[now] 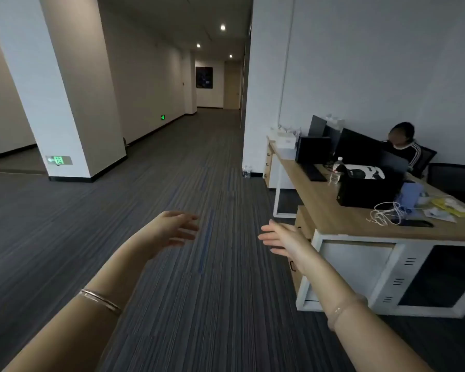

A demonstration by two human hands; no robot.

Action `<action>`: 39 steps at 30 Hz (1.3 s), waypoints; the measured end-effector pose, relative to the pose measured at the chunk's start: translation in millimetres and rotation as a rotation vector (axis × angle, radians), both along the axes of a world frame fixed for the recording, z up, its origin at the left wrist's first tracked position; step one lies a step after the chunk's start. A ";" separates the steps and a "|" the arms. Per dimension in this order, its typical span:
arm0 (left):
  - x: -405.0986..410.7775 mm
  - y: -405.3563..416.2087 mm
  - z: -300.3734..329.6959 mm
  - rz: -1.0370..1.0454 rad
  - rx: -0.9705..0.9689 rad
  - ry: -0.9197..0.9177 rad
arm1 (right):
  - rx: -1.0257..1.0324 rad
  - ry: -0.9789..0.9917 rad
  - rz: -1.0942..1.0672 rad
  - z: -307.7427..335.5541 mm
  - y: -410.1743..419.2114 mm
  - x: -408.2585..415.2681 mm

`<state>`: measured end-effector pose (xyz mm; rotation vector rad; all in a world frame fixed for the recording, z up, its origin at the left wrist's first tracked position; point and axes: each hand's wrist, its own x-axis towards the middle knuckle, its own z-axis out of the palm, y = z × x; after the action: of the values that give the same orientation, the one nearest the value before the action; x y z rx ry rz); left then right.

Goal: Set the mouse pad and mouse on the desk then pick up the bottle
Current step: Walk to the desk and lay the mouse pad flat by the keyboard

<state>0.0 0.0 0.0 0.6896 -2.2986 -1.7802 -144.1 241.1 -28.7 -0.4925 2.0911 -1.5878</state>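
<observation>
While over carpet: left hand (172, 229) empty, spread | right hand (282, 238) empty, spread | one bottle (336, 170) on desk (333, 216)

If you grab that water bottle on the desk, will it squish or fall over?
The bottle looks like thin clear plastic, so it would probably dent a little when squeezed. It stands tall and narrow on the desk, so a sideways bump could tip it.

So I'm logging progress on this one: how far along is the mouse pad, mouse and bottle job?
Nothing looks done. Both the left hand and right hand are open and empty over the carpet, short of the desk. No mouse pad or mouse can be made out. A bottle stands untouched on the desk by the monitor. Every step is left.
</observation>
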 end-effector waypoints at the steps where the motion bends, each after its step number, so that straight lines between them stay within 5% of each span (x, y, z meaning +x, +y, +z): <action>1: -5.5 -17.7 0.4 -0.005 0.002 0.009 | -0.010 0.004 -0.009 -1.4 -18.2 -7.4; 21: -247.2 -412.6 19.7 -0.058 0.028 0.030 | -0.088 -0.006 -0.128 7.4 -406.0 -241.0; 39: -655.9 -668.0 15.4 -0.137 0.056 0.037 | -0.124 -0.030 -0.327 7.3 -642.8 -600.2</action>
<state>-655.9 -668.0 15.4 0.5144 -2.3316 -1.9050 -744.3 -401.7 -21.4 -0.1694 2.1423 -1.9013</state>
